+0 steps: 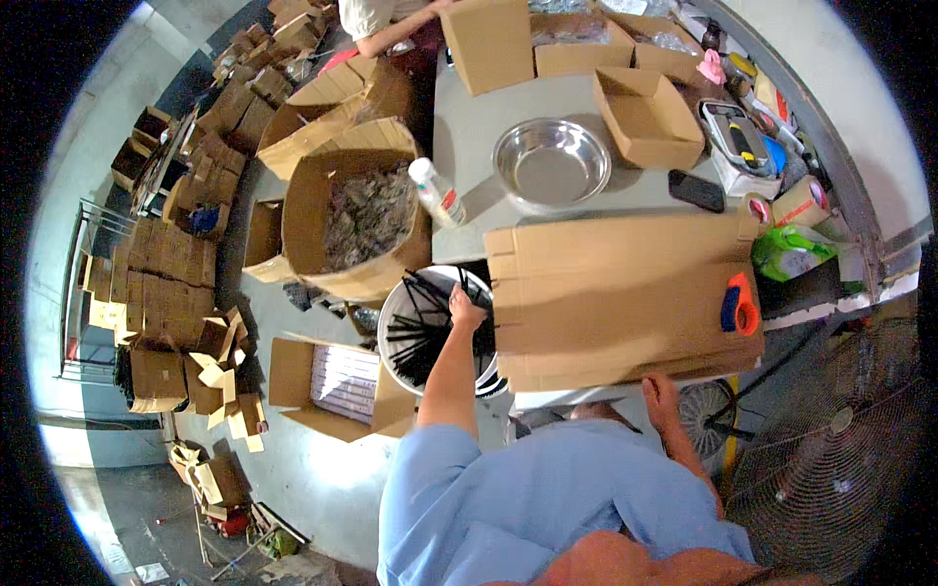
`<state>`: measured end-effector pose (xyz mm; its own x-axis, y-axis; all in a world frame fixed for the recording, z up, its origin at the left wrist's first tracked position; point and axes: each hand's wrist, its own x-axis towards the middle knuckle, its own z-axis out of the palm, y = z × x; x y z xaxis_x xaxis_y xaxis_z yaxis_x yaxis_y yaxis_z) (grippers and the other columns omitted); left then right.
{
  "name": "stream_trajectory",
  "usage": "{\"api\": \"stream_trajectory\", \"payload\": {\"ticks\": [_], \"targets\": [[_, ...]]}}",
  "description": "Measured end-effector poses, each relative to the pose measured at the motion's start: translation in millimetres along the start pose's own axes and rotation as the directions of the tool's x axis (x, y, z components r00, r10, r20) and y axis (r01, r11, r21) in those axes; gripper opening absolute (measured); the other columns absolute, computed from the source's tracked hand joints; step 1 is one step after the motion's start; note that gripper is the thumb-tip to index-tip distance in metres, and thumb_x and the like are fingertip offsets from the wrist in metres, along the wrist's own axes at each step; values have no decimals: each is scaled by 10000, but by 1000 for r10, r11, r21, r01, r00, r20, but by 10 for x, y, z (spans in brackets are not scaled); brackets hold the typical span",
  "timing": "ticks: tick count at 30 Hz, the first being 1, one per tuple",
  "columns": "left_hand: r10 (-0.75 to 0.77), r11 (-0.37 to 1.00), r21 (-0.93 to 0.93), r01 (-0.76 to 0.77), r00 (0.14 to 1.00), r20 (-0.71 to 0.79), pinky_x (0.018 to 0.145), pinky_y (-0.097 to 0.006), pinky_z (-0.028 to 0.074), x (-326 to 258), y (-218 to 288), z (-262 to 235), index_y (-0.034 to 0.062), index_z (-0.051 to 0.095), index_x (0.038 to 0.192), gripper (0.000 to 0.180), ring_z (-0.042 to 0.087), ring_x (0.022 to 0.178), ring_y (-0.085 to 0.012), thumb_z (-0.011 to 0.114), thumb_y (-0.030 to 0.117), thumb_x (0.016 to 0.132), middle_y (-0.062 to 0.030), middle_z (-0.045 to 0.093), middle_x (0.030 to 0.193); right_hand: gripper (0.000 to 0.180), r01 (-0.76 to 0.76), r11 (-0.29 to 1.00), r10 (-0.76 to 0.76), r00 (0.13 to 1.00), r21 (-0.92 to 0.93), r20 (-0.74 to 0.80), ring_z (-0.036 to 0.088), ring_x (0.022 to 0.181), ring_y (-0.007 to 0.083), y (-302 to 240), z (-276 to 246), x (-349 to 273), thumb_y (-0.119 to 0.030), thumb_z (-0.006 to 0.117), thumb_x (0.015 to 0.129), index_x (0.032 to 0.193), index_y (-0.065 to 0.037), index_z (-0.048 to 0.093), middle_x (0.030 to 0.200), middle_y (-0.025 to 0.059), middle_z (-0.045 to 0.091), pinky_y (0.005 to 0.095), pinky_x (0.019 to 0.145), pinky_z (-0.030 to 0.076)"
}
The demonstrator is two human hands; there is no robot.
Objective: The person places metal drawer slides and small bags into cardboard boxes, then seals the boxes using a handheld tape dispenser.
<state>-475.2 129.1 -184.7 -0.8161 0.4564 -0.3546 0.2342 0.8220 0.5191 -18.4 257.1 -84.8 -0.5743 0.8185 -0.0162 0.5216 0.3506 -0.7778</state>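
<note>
Scanning from the left, we log stacked cardboard boxes (171, 249) along the floor, then an open-topped carton (396, 396) with pale flat pieces inside. Just beyond it stands a big box (308, 230) of grey-brown stuff, too tangled to identify.

Next comes the white bucket (397, 311), beside the table's left edge, probably put there for easy reach. Black sticks (420, 356) stand loosely in it. No shared direction: long axes fan out, some leaning toward the bucket's left rim, others to its far side, lower ends bunching toward the middle. Likely they are stood on end so single ones can be picked out.

Our left hand (466, 312) is over the bucket, in among the sticks, arm stretched out. Fingers look partly curled; we can't tell whether they grip a stick. A white bottle (437, 192) is at the table's left edge, a steel bowl (552, 168) farther right.

Flat cardboard (616, 293) covers the near tabletop, possibly as a work surface. Our right hand (661, 398) is at its near edge, fingers loosely bent, nothing visible in them; we can't tell if they pinch the cardboard. Rightward: a dark phone (697, 191), an orange-and-blue tool (745, 305) on the cardboard, tape rolls (801, 202) and a large fan (840, 422).
</note>
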Motion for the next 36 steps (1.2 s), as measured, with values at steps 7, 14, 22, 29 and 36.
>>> {"api": "stream_trajectory", "payload": {"ticks": [7,14,22,29,36], "targets": [[178,982,-9,-187,948,-264,691,-422,482,-246,209,166,23,567,926,276,626,795,-350,668,254,814,-177,651,824,313,-78,990,75,997,-119,-30,573,749,252,888,-613,-143,-292,506,926,965,5,596,821,126,607,352,686,456],[38,868,-374,-325,797,-603,654,-356,492,-732,122,-292,23,619,948,263,651,732,-265,520,267,942,-131,671,805,323,74,993,-61,988,-89,140,511,646,224,1044,-801,538,-295,506,928,876,17,574,717,140,550,352,618,410],[28,530,-524,-667,632,-775,658,-285,446,-1794,1187,-1143,13,533,870,214,501,675,-114,453,184,971,-22,538,708,243,138,980,-188,877,142,443,542,671,144,317,-620,1277,-222,551,892,954,6,609,762,73,601,300,614,439],[798,553,158,-818,465,-383,615,-421,509,-2314,3003,-689,85,577,925,185,620,718,-329,559,103,742,-135,617,801,193,119,868,-297,902,482,313,446,630,93,577,-411,1541,-192,536,911,937,-5,574,735,7,518,257,575,395],[881,346,215,-913,395,259,726,-449,483,-1843,3542,1523,113,502,1079,250,601,895,-315,490,203,846,-159,595,978,179,337,938,-338,851,74,401,572,764,279,1153,-618,1395,-166,587,848,975,-41,578,868,143,593,379,647,456]]}}
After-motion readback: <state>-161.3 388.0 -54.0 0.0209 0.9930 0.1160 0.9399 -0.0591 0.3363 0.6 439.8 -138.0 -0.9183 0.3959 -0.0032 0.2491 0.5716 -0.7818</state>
